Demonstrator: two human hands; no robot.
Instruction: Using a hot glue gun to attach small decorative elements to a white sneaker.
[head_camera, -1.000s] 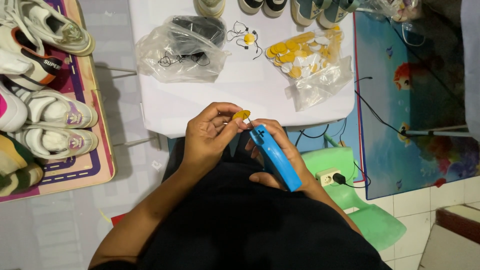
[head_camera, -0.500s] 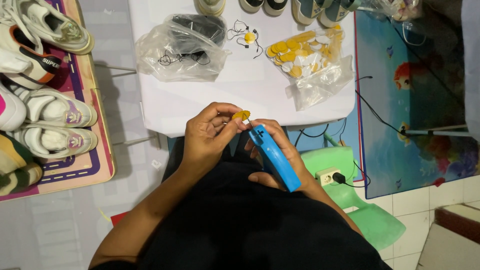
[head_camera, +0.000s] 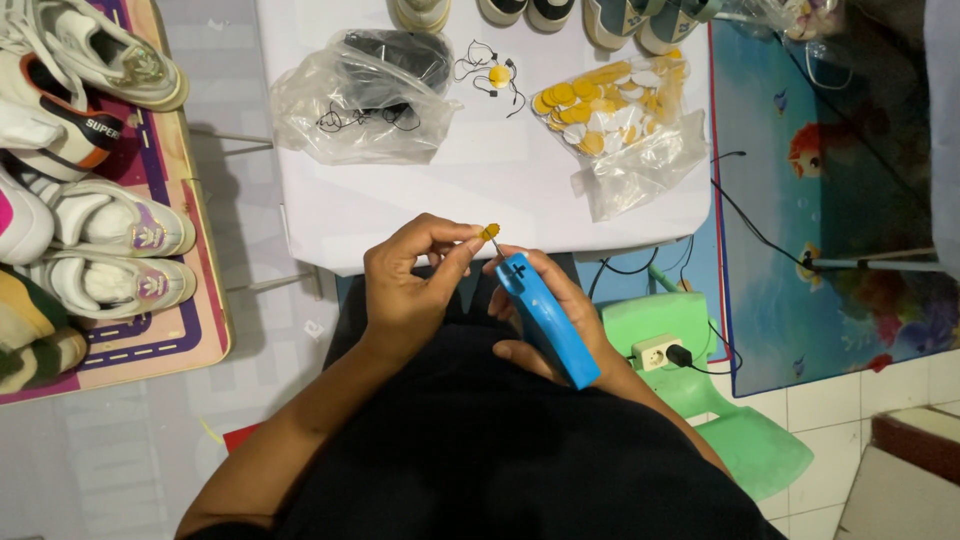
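1. Yellow disc (head_camera: 490, 232) sits pinched between left hand (head_camera: 405, 290) thumb and forefinger, just above the lap.
2. Right hand (head_camera: 545, 320) wraps a blue tagging tool (head_camera: 545, 318), fingers clamped round it, tip touching the disc.
3. Threading seems underway (steady alignment needed).
4. Beyond, white table (head_camera: 400, 210) holds a bag of discs (head_camera: 620, 120).

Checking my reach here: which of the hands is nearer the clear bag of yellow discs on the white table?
Right. The right hand, holding the blue tool, sits just below the bag of yellow discs; the left hand is farther left.
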